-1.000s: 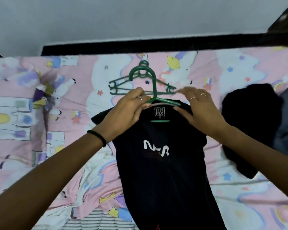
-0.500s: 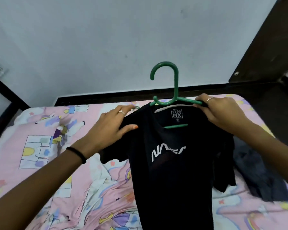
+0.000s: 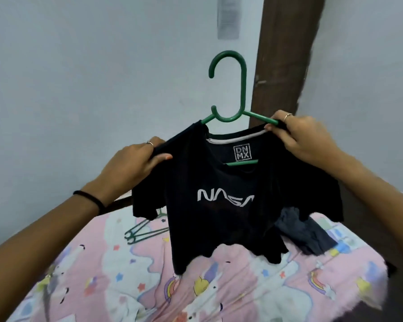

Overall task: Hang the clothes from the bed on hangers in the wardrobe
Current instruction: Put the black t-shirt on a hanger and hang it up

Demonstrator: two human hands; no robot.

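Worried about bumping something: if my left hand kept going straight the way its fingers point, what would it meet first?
Probably the black T-shirt itself: the left hand points right, into the shoulder fabric in its grip. Depth beyond is unclear.

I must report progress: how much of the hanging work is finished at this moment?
Done: the black T-shirt is on a green hanger. In hand: left hand and right hand hold its shoulders above the bed. Left: dark clothes and spare hangers remain there.

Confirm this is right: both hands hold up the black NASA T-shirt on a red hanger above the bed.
Not quite: the hanger is green, not red, as the head view shows. The rest stands: the left hand and right hand hold the black NASA T-shirt up above the bed.
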